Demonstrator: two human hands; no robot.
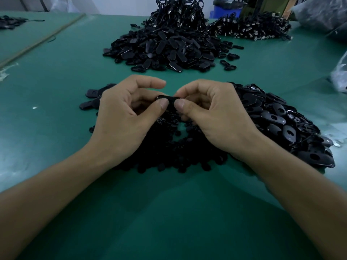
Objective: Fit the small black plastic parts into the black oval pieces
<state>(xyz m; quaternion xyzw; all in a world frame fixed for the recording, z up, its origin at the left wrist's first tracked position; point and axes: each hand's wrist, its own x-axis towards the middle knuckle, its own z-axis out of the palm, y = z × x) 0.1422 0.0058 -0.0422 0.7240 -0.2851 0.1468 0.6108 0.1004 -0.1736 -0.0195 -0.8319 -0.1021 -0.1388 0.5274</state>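
My left hand (122,117) and right hand (216,117) pinch one glossy black oval piece (167,100) between curled fingers and thumbs — held above matte small parts (169,158) heaped on the green mat (65,81); smooth, holed ovals (285,124) piled right.

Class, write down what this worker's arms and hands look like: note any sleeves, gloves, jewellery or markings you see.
Both the left hand and right hand are ungloved, with no rings on the parts that show. The left forearm and right forearm are bare to the picture's edge: no sleeve, watch or bracelet in view. Visible nails are short and unpainted.
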